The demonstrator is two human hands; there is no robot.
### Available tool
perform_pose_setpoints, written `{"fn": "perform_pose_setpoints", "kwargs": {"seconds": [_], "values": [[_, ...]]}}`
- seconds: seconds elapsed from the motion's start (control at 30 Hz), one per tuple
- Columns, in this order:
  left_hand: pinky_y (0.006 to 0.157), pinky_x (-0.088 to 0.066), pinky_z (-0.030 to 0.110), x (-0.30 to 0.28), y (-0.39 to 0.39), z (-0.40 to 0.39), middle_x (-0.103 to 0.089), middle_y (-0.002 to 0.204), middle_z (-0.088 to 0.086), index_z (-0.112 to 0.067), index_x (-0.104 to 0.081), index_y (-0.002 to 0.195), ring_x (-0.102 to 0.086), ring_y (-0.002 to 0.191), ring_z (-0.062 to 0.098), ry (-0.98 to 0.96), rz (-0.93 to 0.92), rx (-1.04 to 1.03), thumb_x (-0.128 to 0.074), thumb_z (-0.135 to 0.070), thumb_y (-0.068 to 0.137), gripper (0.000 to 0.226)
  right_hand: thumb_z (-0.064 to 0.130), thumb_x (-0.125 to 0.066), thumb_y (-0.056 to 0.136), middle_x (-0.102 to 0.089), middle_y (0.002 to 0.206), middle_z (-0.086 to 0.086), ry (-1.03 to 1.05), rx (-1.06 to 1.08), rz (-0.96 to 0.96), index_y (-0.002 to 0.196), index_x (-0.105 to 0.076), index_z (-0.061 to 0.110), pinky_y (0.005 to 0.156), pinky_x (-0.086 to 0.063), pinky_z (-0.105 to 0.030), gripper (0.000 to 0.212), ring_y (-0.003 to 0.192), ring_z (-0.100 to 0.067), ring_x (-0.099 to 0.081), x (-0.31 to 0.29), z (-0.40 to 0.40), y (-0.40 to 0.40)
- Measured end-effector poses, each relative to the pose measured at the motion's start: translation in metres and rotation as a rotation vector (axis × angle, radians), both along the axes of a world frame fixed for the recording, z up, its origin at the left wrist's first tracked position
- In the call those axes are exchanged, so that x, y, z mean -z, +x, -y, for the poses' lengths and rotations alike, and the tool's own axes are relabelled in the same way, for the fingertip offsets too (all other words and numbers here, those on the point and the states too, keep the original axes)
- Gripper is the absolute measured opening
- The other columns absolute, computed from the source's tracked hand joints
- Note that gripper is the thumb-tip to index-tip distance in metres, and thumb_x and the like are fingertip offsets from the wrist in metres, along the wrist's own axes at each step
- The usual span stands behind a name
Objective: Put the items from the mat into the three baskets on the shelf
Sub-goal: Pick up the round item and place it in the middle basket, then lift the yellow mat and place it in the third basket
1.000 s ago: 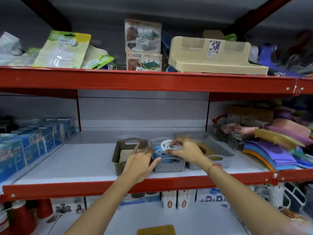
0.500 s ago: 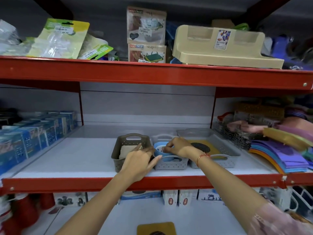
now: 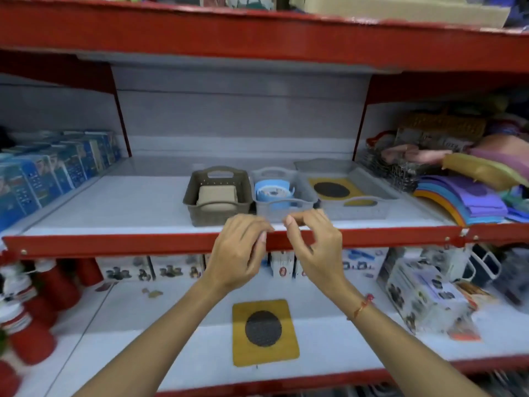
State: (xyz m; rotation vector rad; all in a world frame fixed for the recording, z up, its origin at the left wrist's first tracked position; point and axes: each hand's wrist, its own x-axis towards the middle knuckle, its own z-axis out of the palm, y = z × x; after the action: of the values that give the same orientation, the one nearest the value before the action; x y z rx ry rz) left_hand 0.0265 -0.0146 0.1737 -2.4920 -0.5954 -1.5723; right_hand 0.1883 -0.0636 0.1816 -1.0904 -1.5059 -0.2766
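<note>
Three baskets stand side by side on the middle shelf. The brown basket [image 3: 192, 196] holds a beige pad. The small grey basket [image 3: 282, 209] holds blue round items. The wide grey tray [image 3: 380, 197] holds a yellow square with a black disc. On the lower shelf lies a yellow mat [image 3: 264, 332] with a black disc on it. My left hand [image 3: 239, 255] and my right hand [image 3: 313, 246] hover in front of the red shelf edge, below the small grey basket, fingers loosely curled and holding nothing.
Blue boxes [image 3: 54, 167] fill the shelf's left end. Coloured mats [image 3: 463, 197] and wire baskets crowd the right end. Red cups [image 3: 31, 319] stand at the lower left, boxed goods [image 3: 426, 296] at the lower right. A red beam [image 3: 257, 38] runs overhead.
Both hands have pulled back out of the small grey basket to the shelf edge, leaving the blue items inside. The view has tilted down, showing the lower shelf and yellow mat.
</note>
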Motion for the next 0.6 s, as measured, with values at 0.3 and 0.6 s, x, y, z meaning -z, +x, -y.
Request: {"fn": "perform_pose_setpoints", "kwargs": {"seconds": [0.3, 0.6], "values": [[0.081, -0.049, 0.035, 0.166, -0.019, 0.029, -0.066, 0.094, -0.005, -0.018, -0.061, 0.098, -0.060, 0.089, 0.014, -0.798, -0.134, -0.161, -0.040, -0.024, 0.100, 0.022, 0.016, -0.056, 0.092, -0.070, 0.094, -0.002, -0.724, -0.002, -0.058, 0.093, -0.067, 0.012, 0.082, -0.052, -0.032, 0.012, 0.089, -0.017, -0.063, 0.157, 0.017, 0.018], [0.115, -0.028, 0.039, 0.233, -0.034, 0.017, -0.036, 0.151, 0.012, -0.008, -0.021, 0.148, -0.037, 0.138, 0.030, -1.518, -0.217, -0.417, -0.034, -0.037, 0.100, 0.057, 0.044, -0.061, 0.087, -0.017, 0.161, -0.007, -1.475, -0.017, 0.138, 0.151, -0.016, 0.012, 0.122, -0.011, -0.042, 0.085, 0.150, -0.027, -0.002, 0.233, -0.001, 0.045]]}}
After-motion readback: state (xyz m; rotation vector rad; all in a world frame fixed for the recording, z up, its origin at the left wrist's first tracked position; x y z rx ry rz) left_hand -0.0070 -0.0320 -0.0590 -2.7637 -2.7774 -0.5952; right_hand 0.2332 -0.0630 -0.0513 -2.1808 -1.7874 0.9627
